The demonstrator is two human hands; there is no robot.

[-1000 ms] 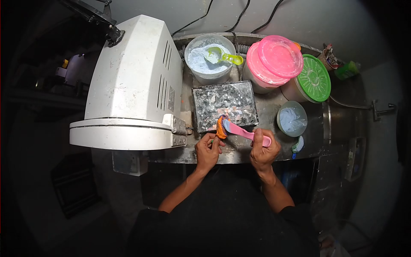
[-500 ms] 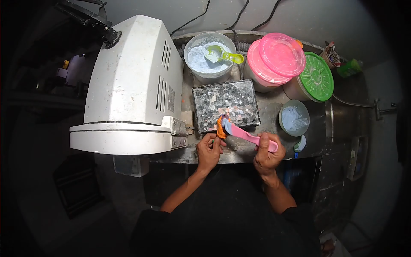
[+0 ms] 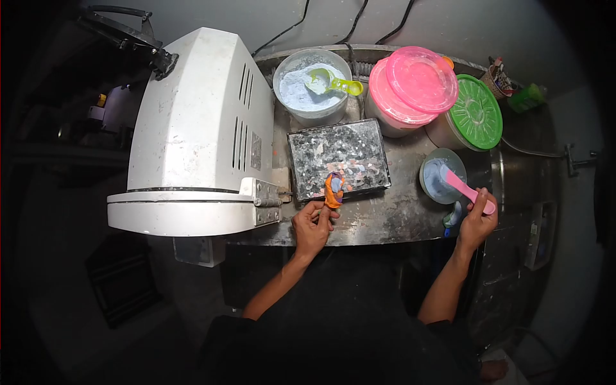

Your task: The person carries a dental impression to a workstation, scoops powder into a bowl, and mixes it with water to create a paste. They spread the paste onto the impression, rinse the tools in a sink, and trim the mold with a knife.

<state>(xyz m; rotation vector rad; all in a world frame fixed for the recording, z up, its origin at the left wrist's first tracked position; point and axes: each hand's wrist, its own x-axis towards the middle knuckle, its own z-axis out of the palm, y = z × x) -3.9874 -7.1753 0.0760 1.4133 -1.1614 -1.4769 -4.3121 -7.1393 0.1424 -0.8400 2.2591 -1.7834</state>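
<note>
My left hand (image 3: 312,229) is closed on the lower end of a small orange and purple dental impression (image 3: 332,197). Pale blue paste lies in the impression's upper part, which is over the front edge of a speckled, plaster-stained black block (image 3: 340,154). In my right hand (image 3: 476,226) is the handle of a pink spatula (image 3: 463,187). The spatula's blade dips into a translucent mixing bowl (image 3: 457,162) with pale blue paste inside. Below the bowl rests a paste-smeared scoop (image 3: 454,215) with a blue end.
A large white machine (image 3: 192,122) fills the left of the bench. Behind the block stands a tub of pale powder (image 3: 301,109) with a green scoop (image 3: 333,84). Tubs with pink lids (image 3: 420,80) and a green lid (image 3: 476,112) stand back right, near a wall tap (image 3: 572,159).
My right hand has carried the spatula right, from the impression to the mixing bowl. My left hand still holds the impression at the block's front edge.
</note>
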